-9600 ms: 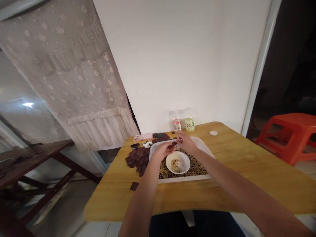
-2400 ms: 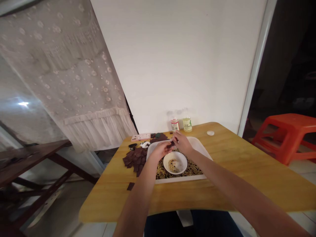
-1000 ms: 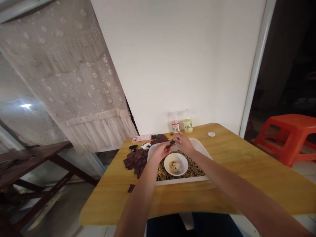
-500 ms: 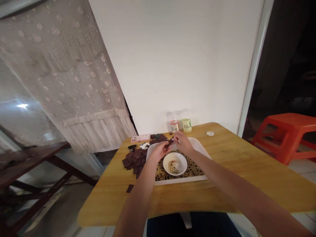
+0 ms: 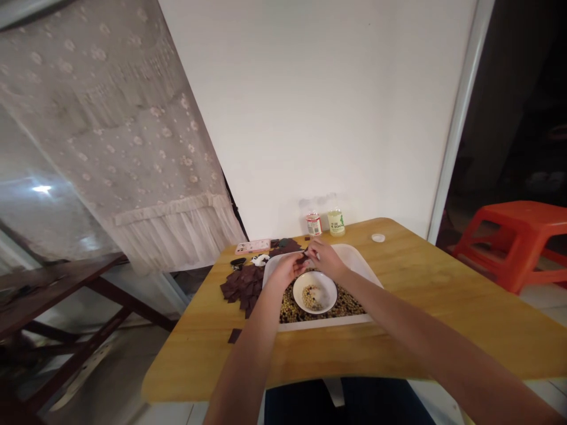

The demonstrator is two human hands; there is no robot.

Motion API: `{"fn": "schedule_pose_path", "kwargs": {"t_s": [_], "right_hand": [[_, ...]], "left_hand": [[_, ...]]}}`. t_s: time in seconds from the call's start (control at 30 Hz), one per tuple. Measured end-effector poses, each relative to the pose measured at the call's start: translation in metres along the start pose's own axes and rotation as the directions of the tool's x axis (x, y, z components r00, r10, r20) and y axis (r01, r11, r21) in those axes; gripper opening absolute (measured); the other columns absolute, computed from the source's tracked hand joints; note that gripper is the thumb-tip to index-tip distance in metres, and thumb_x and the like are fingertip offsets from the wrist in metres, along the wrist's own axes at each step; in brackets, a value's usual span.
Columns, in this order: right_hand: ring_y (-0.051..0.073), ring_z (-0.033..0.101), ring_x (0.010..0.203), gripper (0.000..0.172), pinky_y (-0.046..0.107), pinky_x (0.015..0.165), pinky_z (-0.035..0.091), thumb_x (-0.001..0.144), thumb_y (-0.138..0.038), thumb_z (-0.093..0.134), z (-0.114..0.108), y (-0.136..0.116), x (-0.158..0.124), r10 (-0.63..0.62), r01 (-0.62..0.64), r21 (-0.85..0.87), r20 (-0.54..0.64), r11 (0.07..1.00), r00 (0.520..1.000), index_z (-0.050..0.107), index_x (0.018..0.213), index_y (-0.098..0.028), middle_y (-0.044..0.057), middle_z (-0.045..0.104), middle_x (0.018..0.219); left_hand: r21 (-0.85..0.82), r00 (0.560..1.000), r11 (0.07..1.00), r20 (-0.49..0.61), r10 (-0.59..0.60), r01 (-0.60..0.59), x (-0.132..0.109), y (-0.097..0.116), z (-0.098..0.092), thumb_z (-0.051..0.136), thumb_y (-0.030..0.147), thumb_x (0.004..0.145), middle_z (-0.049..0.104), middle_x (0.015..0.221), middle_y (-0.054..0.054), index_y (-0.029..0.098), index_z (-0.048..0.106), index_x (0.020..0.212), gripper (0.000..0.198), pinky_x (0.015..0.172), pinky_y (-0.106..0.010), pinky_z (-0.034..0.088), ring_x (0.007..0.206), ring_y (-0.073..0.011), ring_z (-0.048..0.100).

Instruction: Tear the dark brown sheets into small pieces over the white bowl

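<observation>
Over the far part of a white tray (image 5: 361,265), my two hands meet. Between the fingers of my left hand (image 5: 287,270) is a small dark brown flat piece (image 5: 305,257), mostly covered by the fingers. My right hand (image 5: 324,257) pinches at the same piece from the right; whether its fingertips hold anything else is hidden. Below the hands, a white bowl (image 5: 328,295) with pale and dark beads in it stands in the tray. Many more yellowish and dark beads (image 5: 287,311) surround the bowl.
Left of the tray lies a heap of dark brown square pieces (image 5: 244,284), with one loose square (image 5: 234,336) nearer me. Behind are a pink phone (image 5: 252,247), a red-labelled jar (image 5: 313,224), a green-labelled jar (image 5: 336,223) and a lid (image 5: 378,238). An orange stool (image 5: 518,236) stands right.
My hands have drawn closer together. The right fingers now cover more of the brown piece, which showed more plainly before. The view has shifted slightly; the bowl and tray stay in place.
</observation>
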State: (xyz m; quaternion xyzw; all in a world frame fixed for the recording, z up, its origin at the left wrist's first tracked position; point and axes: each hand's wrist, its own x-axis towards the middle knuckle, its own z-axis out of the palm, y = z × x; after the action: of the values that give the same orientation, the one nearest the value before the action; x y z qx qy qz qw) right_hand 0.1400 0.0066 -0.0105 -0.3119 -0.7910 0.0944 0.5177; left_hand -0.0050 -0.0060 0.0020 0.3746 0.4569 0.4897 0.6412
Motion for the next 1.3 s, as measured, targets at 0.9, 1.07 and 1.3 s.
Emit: {"fn": "schedule_pose_path", "kwargs": {"t_s": [0.9, 1.07, 1.3], "right_hand": [[0.013, 0.041, 0.066, 0.018, 0.023, 0.059, 0.032, 0.076, -0.005, 0.039, 0.0026, 0.0026, -0.0014, -0.044, 0.047, -0.044, 0.071, 0.998, 0.997, 0.039, 0.064, -0.019, 0.001, 0.042, 0.073], [0.014, 0.042, 0.068, 0.016, 0.024, 0.061, 0.033, 0.079, -0.008, 0.039, 0.0002, 0.0054, 0.0002, -0.003, 0.003, -0.086, -0.006, 0.996, 1.000, 0.040, 0.066, -0.019, 0.002, 0.043, 0.074], [0.013, 0.041, 0.066, 0.018, 0.023, 0.059, 0.032, 0.077, -0.007, 0.040, 0.0016, 0.0008, -0.0015, -0.008, 0.009, -0.037, 0.018, 0.999, 1.000, 0.037, 0.064, -0.019, 0.001, 0.041, 0.072]], "left_hand": [[-0.068, 0.993, 0.991, 0.027, -0.115, 0.117, 0.0024, -0.0004, 0.0009, 0.051, 0.005, 0.076, 0.067, 0.070, -0.008, 0.010, 0.061, 0.076, 0.011, 0.069, -0.024, 0.051, 0.066, -0.0137, 0.064], [-0.076, 0.990, 0.987, 0.039, -0.138, 0.140, 0.0001, 0.0013, 0.0021, 0.050, 0.006, 0.076, 0.068, 0.076, -0.011, 0.010, 0.060, 0.075, 0.011, 0.072, -0.025, 0.051, 0.074, -0.0160, 0.066], [-0.117, 0.991, 0.984, 0.022, -0.132, 0.133, 0.0014, -0.0001, -0.0002, 0.048, 0.006, 0.076, 0.068, 0.069, -0.007, 0.013, 0.057, 0.072, 0.012, 0.071, -0.026, 0.052, 0.071, -0.0157, 0.066]]}}
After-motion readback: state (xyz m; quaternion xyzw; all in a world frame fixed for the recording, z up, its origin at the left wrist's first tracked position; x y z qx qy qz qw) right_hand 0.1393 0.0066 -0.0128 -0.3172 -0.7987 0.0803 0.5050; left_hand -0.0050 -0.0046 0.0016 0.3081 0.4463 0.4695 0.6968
